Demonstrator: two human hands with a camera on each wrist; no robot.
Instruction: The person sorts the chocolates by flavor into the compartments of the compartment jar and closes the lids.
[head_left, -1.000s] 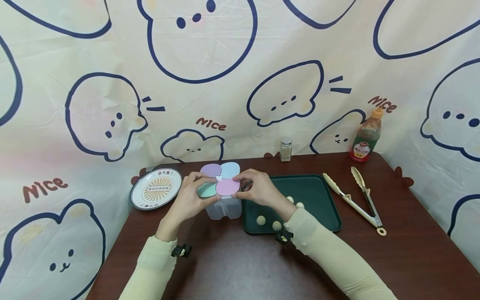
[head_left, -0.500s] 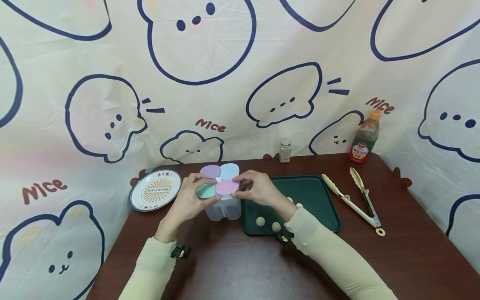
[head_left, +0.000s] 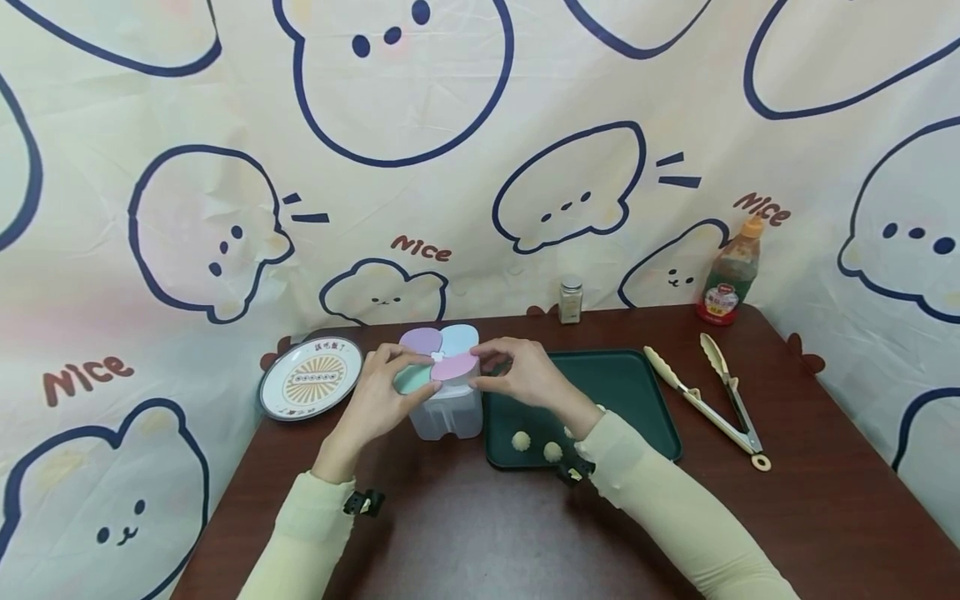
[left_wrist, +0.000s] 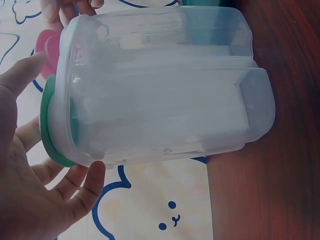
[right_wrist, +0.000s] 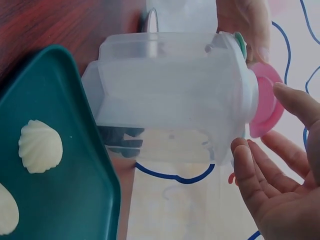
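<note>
The clear plastic four-part box with pastel petal-shaped lids (head_left: 444, 392) stands on the dark wooden surface (head_left: 480, 533), between the round patterned plate (head_left: 311, 377) and the dark green tray (head_left: 630, 392). From your head view, your left hand (head_left: 382, 398) cups its near left side to steady it, fingertips up at the green lid, while your right hand (head_left: 525, 372) has its fingers at the edge of the pink lid (head_left: 455, 367), which looks tipped up a little. Small pale shell-shaped pieces (head_left: 521, 440) lie on the tray near your right wrist; cream tongs (head_left: 705, 396), a spice jar (head_left: 570, 301) and a sauce bottle (head_left: 731, 273) sit farther off.

From the left wrist, your left hand (left_wrist: 35, 185) lies loosely curved round the green lid (left_wrist: 47, 125), thumb above and fingers below; it braces more than it clamps.

From the right wrist, your right hand (right_wrist: 280, 175) sits by the pink lid (right_wrist: 265, 107), one fingertip touching its rim. A real pinch cannot be made out here, so I take it as touching.
</note>
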